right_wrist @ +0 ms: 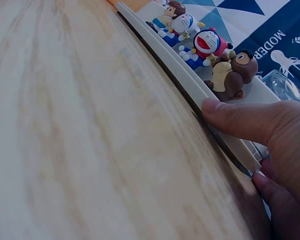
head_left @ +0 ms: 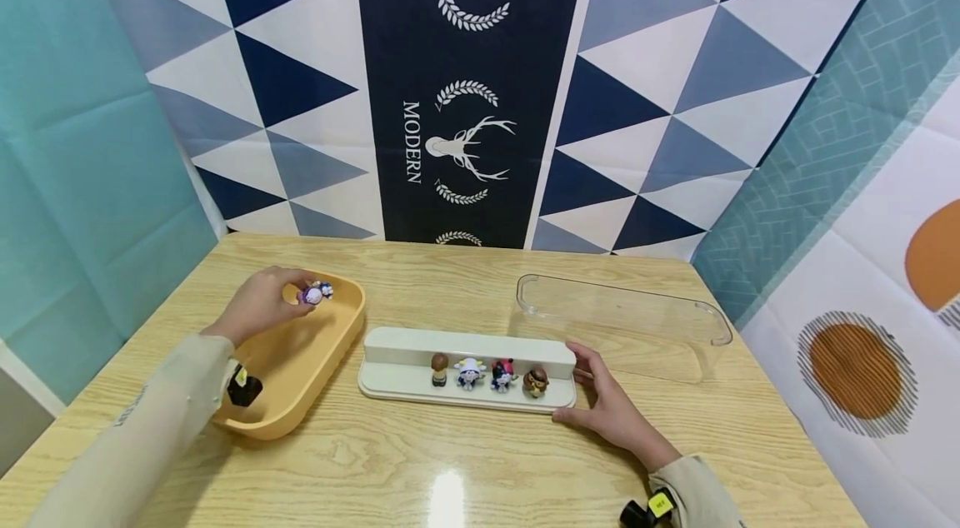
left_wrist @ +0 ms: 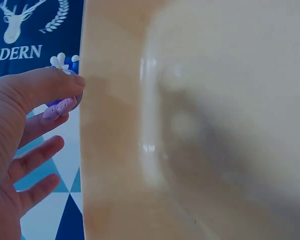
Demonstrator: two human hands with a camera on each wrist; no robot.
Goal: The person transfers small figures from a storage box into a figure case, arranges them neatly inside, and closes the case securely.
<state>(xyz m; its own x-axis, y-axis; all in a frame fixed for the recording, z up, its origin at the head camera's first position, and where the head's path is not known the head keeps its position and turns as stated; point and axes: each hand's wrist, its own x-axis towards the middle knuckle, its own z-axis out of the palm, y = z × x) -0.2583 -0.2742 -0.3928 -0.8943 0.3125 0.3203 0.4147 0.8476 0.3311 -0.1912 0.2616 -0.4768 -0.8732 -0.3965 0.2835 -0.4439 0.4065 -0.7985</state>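
Observation:
Over the far end of the yellow-orange tray (head_left: 358, 320), my left hand (head_left: 262, 303) pinches a small purple, white and blue figurine (head_left: 315, 293) between thumb and fingers. In the left wrist view the thumb partly hides that figurine (left_wrist: 65, 100). My right hand (head_left: 611, 407) grips the right end of a white stepped display base (head_left: 405, 374), thumb at the front edge and fingers behind. On the base's lower step stand a brown-haired figurine (head_left: 439, 370), a white-hooded one (head_left: 469, 374), a red-and-black-hooded one (head_left: 502, 376) and a brown one (head_left: 536, 382), the last nearest my right hand.
A clear plastic cover (head_left: 622, 303) lies on the wooden table (head_left: 390, 461) behind and right of the base. Patterned cloth (head_left: 300, 95) hangs along the table's back edge, with more cloth (head_left: 847, 328) at the right side.

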